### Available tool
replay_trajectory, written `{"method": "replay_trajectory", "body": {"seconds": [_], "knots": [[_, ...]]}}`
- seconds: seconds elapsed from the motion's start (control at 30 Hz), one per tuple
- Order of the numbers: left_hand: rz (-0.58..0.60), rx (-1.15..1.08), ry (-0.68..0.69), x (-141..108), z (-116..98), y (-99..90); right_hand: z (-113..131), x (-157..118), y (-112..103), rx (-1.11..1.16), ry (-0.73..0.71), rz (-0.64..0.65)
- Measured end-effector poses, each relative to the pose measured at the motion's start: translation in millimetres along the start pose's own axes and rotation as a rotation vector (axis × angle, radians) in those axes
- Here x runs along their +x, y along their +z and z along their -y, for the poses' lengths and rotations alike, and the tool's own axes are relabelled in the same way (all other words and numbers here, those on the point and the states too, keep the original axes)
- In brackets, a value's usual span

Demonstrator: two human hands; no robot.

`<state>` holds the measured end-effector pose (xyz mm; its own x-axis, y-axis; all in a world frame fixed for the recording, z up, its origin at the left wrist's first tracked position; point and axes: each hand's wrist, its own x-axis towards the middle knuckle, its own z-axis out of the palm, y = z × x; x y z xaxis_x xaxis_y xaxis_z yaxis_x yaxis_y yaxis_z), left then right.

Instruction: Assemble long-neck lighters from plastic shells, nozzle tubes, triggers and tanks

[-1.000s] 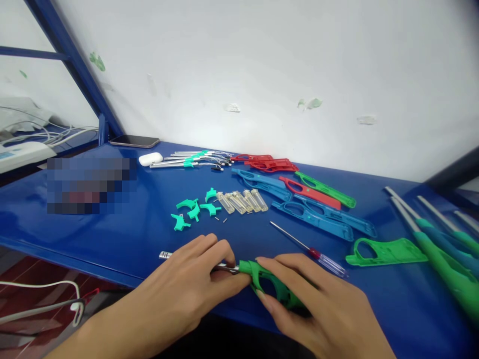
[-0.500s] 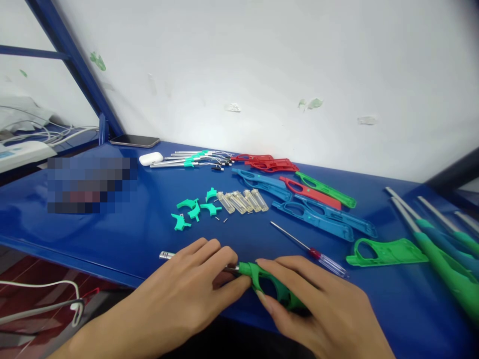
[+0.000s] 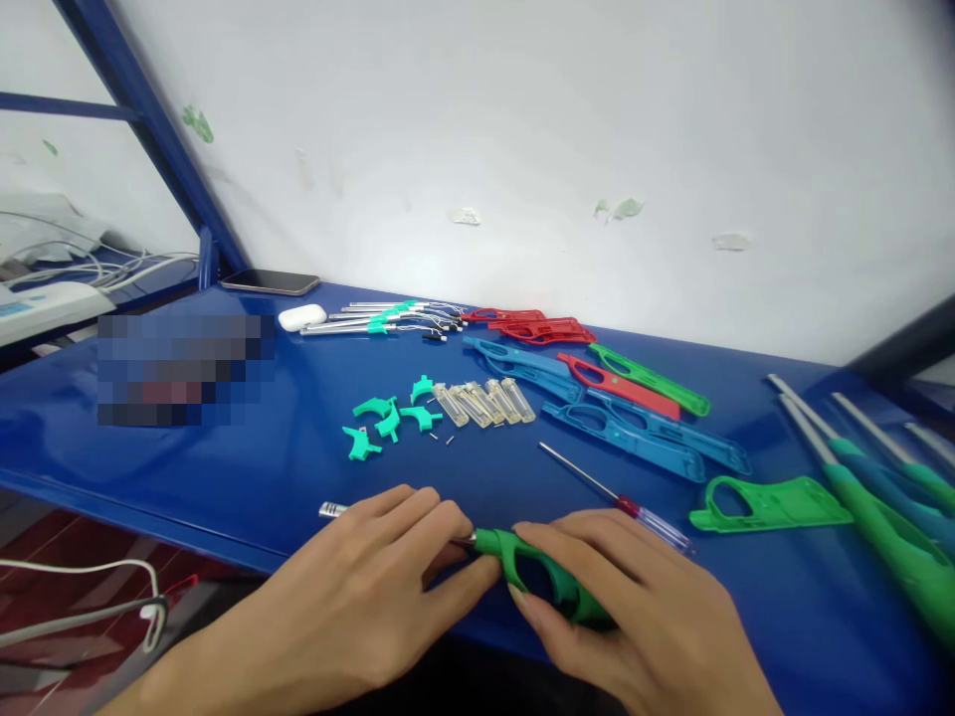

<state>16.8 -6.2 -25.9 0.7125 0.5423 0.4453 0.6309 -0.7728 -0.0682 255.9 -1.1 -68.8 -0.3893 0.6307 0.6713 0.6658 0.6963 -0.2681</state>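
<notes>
Between my hands lies a green lighter body (image 3: 514, 559) with a metal tube (image 3: 332, 509) running out to the left. My left hand (image 3: 388, 572) is closed round the tube, its fingertips beside the body's front end. The fingers of my right hand (image 3: 627, 597) grip the green body around its ring-shaped opening and hide its rear part. Beyond my hands, a screwdriver (image 3: 631, 505) with a red and clear handle rests on the blue table (image 3: 224, 467). Teal triggers (image 3: 360, 444) and clear fuel tanks (image 3: 484, 403) are laid out in the middle.
Red (image 3: 627, 385), blue (image 3: 627, 438) and green shell halves (image 3: 783, 503) lie right of centre. Lighters with metal tubes (image 3: 887, 517) are at the far right. Wired metal tubes (image 3: 358, 324), a white case (image 3: 302, 318) and a phone (image 3: 271, 282) sit at the back.
</notes>
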Motion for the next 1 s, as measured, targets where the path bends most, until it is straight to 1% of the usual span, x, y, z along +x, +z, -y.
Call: {"method": "replay_trajectory", "body": {"seconds": [0.1,0.2,0.33,0.53,0.63,0.73,0.77,0.9,1.0], "knots": [[-0.064,0.024,0.026,-2,1,-0.1,0,0,1,-0.007,-0.001,-0.001],[-0.091,0.035,-0.003,-4,3,-1.8,2,-1,2,-0.011,0.013,0.005],[-0.011,-0.058,-0.053,-8,5,-1.0,3,1,-1,0.009,0.024,0.006],[0.043,-0.105,-0.054,-10,8,-0.2,1,13,-15,-0.019,-0.105,0.028],[0.083,-0.132,-0.056,-8,10,-2.2,1,12,-15,0.005,-0.080,0.059],[0.103,-0.134,-0.059,-7,10,-3.8,2,9,-12,0.047,-0.021,0.019],[0.104,-0.131,-0.060,-7,10,-3.9,2,8,-12,0.055,-0.013,0.020],[0.080,-0.121,-0.045,-8,10,-2.9,3,8,-13,0.058,-0.043,0.098],[0.096,-0.129,-0.048,-8,10,-2.9,4,5,-10,0.066,-0.008,0.065]]}}
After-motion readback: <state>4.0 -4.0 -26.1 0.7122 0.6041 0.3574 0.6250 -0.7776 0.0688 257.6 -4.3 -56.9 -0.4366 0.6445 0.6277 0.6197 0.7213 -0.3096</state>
